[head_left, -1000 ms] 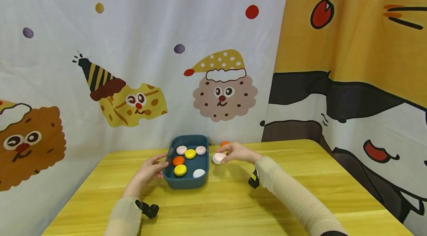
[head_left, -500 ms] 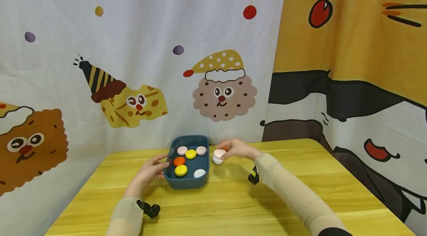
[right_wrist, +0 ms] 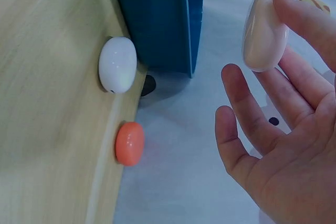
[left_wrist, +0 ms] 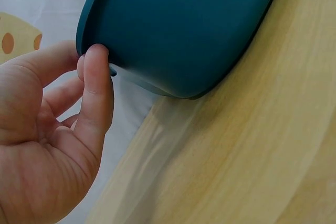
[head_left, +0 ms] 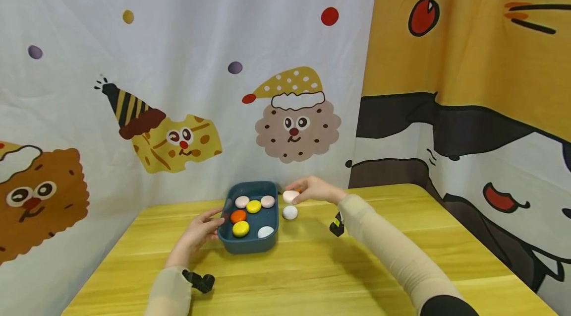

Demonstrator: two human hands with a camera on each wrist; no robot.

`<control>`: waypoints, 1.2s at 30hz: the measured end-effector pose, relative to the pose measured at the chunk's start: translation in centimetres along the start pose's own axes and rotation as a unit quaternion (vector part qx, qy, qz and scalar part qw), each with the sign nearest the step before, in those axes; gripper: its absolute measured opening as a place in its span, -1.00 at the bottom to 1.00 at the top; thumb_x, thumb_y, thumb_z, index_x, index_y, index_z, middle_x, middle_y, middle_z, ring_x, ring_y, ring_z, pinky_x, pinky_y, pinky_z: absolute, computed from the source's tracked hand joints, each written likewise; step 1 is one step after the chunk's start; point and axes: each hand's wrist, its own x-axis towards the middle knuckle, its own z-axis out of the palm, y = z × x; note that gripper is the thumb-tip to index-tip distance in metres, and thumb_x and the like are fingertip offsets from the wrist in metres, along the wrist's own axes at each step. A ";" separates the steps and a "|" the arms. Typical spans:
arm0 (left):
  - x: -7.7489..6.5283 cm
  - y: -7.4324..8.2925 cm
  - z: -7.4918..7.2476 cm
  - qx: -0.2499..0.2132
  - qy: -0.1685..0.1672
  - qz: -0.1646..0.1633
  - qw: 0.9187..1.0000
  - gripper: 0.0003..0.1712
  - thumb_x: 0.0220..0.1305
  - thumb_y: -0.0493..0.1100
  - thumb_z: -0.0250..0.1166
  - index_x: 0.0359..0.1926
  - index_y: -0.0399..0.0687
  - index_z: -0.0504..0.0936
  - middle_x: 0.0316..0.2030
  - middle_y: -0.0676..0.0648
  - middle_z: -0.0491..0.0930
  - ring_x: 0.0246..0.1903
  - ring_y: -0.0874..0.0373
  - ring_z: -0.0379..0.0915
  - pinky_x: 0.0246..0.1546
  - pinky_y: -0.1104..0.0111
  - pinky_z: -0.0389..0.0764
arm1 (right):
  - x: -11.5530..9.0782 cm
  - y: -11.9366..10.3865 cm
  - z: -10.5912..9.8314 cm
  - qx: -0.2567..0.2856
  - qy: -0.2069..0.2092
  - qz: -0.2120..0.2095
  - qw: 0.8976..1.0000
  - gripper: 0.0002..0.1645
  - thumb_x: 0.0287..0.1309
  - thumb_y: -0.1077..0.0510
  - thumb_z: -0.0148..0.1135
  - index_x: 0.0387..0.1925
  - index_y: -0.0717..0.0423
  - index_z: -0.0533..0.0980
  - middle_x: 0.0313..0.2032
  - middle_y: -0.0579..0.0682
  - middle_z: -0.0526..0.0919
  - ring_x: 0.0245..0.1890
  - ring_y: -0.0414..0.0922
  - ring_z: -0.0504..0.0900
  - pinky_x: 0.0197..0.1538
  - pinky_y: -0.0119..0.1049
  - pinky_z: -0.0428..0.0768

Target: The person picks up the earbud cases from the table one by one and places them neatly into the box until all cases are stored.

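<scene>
My left hand holds the left side of a dark teal plastic box; in the left wrist view its thumb and fingers pinch the rim. My right hand holds up a pale pink, smooth, pebble-like piece between thumb and fingers, just right of the box's far corner. Below it on the table lies a white piece of similar shape. An orange piece rests farther along the table edge, mostly hidden behind the right hand in the head view.
Inside the box are pale pink pieces, yellow pieces, an orange piece and a white piece. The wooden table meets a cartoon-printed curtain at its back edge.
My right hand has raised the pale pink piece up and away from the white piece, which now shows whole on the table. The left hand stays at the box.
</scene>
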 end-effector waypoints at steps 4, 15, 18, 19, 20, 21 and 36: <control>0.1 -0.1 0.0 -0.001 0.003 0.001 1.000 -0.36 0.40 -0.27 0.16 0.43 -0.26 0.20 0.03 -0.37 0.50 -0.54 0.22 0.43 -0.47 0.42 0.60 | 0.2 -0.3 -0.1 -0.012 -0.003 -0.002 1.000 -0.45 0.01 0.05 0.48 0.11 -0.03 0.60 0.02 -0.11 0.64 0.07 -0.04 0.54 0.11 -0.13 0.49; 0.1 -0.2 0.0 -0.001 -0.003 -0.001 1.000 -0.35 0.40 -0.25 0.17 0.43 -0.26 0.20 0.01 -0.34 0.51 -0.53 0.20 0.45 -0.46 0.40 0.61 | 1.2 0.0 0.6 -0.005 -0.010 -0.004 1.000 -0.41 0.00 0.09 0.48 0.12 0.09 0.59 0.03 -0.07 0.64 0.05 -0.05 0.56 0.07 -0.18 0.52; 0.2 -0.2 0.0 -0.001 -0.003 0.000 1.000 -0.34 0.40 -0.23 0.18 0.44 -0.26 0.20 -0.02 -0.32 0.52 -0.52 0.20 0.44 -0.45 0.40 0.61 | 1.4 -0.4 0.7 -0.017 -0.006 0.002 1.000 -0.40 0.00 0.06 0.49 0.14 0.05 0.58 0.05 -0.09 0.63 0.02 -0.12 0.57 0.08 -0.18 0.52; 0.2 -0.2 0.0 -0.002 -0.002 0.001 1.000 -0.34 0.40 -0.23 0.18 0.44 -0.26 0.19 -0.03 -0.31 0.52 -0.53 0.20 0.43 -0.45 0.39 0.61 | 1.5 -0.5 0.7 -0.020 -0.006 0.002 1.000 -0.40 0.01 0.07 0.48 0.14 0.06 0.58 0.05 -0.09 0.63 0.02 -0.13 0.57 0.08 -0.18 0.52; 0.2 -0.3 0.0 -0.002 -0.002 0.001 1.000 -0.34 0.40 -0.23 0.19 0.43 -0.27 0.19 -0.04 -0.31 0.53 -0.53 0.20 0.44 -0.45 0.39 0.61 | 1.6 -0.7 0.8 -0.022 -0.007 0.003 1.000 -0.40 0.01 0.08 0.48 0.15 0.06 0.57 0.05 -0.09 0.63 0.02 -0.13 0.58 0.08 -0.18 0.52; 0.2 -0.3 0.0 -0.002 0.001 0.000 1.000 -0.33 0.39 -0.23 0.19 0.43 -0.27 0.20 -0.05 -0.30 0.53 -0.53 0.20 0.44 -0.46 0.39 0.61 | 1.7 -0.8 0.8 -0.026 -0.009 0.002 1.000 -0.40 0.02 0.09 0.48 0.15 0.07 0.57 0.06 -0.09 0.62 0.03 -0.12 0.58 0.08 -0.19 0.52; 0.2 -0.1 -0.1 0.000 -0.001 0.005 1.000 -0.35 0.40 -0.24 0.18 0.43 -0.28 0.20 -0.13 -0.27 0.57 -0.53 0.18 0.43 -0.47 0.38 0.61 | 3.0 -2.4 1.6 -0.045 -0.018 -0.004 0.999 -0.43 0.00 0.13 0.49 0.11 0.10 0.59 0.05 -0.04 0.63 0.03 0.05 0.58 0.05 -0.19 0.55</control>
